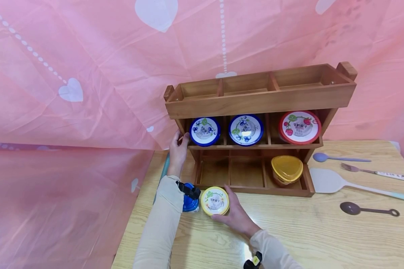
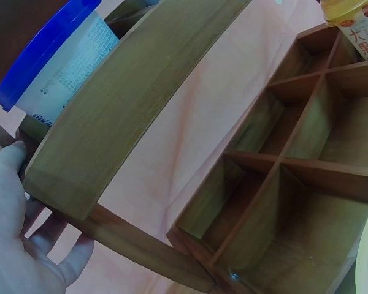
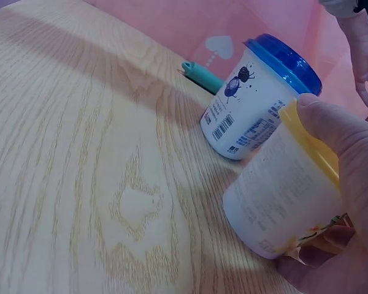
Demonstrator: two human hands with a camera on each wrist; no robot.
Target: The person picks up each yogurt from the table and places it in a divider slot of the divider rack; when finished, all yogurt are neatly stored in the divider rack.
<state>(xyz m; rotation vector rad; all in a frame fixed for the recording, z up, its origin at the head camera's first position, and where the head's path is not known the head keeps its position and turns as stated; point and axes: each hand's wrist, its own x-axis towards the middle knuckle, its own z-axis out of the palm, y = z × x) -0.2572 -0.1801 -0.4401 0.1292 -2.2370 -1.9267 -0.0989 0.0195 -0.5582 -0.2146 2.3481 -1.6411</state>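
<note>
My left hand (image 1: 178,154) holds the left end of the wooden shelf rack (image 1: 259,105) at its middle tier; in the left wrist view its thumb and fingers lie around the wood. Below, my right hand (image 1: 238,216) grips a white tub with a yellow lid (image 1: 215,201) in front of the bottom tier. In the right wrist view, thumb and fingers wrap the tub's side (image 3: 282,190). Close by on the table stands a taller white tub with a blue lid (image 3: 254,101), partly hidden by my left wrist in the head view.
The middle tier bears two blue-lidded tubs (image 1: 205,131) and a red-lidded tub (image 1: 300,127). A yellow-lidded container (image 1: 287,169) sits bottom right. Right of the rack lie a blue spoon (image 1: 320,157), a fork (image 1: 357,169), a white spatula (image 1: 327,181) and a brown spoon (image 1: 350,208).
</note>
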